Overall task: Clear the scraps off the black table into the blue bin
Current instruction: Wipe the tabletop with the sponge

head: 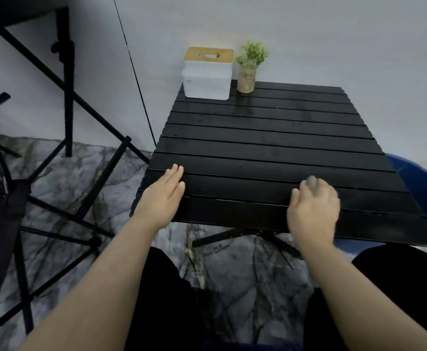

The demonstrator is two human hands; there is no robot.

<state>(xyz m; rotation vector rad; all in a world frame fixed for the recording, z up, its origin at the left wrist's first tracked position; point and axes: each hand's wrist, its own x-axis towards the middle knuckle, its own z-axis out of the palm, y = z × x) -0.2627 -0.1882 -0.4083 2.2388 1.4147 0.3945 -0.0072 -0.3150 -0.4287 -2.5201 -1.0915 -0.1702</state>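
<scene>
The left hand is resting flat at the near-left corner of the black slatted surface, its fingers extended, held together and gripping nothing. The right hand is hovering over the near edge with its fingers curled around a greyish wad, apparently a gathered scrap. The blue bin is standing just beside the right edge, partly hidden. No other loose scraps are showing on the slats; only the white tissue box and small potted plant are occupying the far end. Judgement: clearing is nearly complete, with only the held wad left to drop.
</scene>
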